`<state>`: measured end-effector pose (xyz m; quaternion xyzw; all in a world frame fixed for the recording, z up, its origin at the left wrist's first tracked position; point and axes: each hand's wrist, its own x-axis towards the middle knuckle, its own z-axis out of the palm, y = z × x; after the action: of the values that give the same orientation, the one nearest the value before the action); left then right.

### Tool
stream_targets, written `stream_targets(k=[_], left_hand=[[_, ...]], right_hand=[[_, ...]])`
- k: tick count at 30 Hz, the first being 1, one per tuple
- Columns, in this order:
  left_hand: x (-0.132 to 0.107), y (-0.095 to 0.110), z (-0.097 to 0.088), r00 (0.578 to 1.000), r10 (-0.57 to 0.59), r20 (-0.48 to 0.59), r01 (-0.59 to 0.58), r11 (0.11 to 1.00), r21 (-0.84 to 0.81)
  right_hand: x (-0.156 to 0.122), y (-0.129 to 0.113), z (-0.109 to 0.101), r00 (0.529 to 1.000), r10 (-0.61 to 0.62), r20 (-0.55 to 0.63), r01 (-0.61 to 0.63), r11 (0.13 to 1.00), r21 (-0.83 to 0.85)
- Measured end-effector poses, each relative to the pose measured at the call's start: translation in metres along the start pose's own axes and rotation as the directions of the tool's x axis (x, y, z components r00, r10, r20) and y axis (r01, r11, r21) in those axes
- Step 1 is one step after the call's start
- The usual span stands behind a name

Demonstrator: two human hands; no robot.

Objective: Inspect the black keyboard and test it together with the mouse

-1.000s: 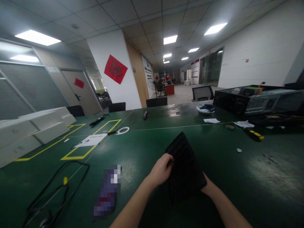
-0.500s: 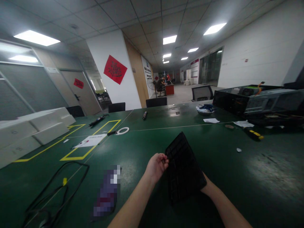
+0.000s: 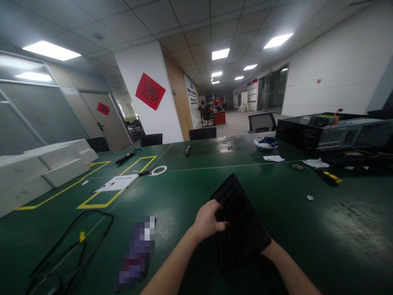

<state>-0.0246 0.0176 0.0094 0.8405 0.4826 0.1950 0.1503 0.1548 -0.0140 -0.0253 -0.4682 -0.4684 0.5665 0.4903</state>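
A black flat tray-like piece (image 3: 242, 223) with a gridded face is tilted up above the green table. Behind its lower right edge is my right hand (image 3: 267, 247), which supports it from the back; the tray hides most of those fingers. My left hand (image 3: 209, 220) reaches over the tray's left side. Its fingers curl onto the dark face and its thumb points right; whatever they grip is too dark to make out. To the left lies a pixelated purple object (image 3: 137, 250) on the table.
Black cable (image 3: 102, 233) loops at lower left. A white paper sheet (image 3: 116, 183), a white ring (image 3: 159, 170) and white boxes (image 3: 46, 164) are left. Right stand an opened computer case (image 3: 325, 131), a yellow-black tool (image 3: 332, 177) and a bowl with cloth (image 3: 265, 143). A person (image 3: 209, 109) sits far back.
My left hand has moved right and turned palm-down over the tray, with its thumb now on the gridded face. The tray has shifted slightly right and down with my right hand.
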Motion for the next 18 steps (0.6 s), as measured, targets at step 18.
stream_targets(k=[18], left_hand=[[-0.012,-0.195,-0.133,0.488,-0.803,-0.341,0.867,0.404,0.29]], right_hand=[[-0.006,-0.009,-0.005,0.975,-0.014,0.221,0.122,0.868,-0.482]])
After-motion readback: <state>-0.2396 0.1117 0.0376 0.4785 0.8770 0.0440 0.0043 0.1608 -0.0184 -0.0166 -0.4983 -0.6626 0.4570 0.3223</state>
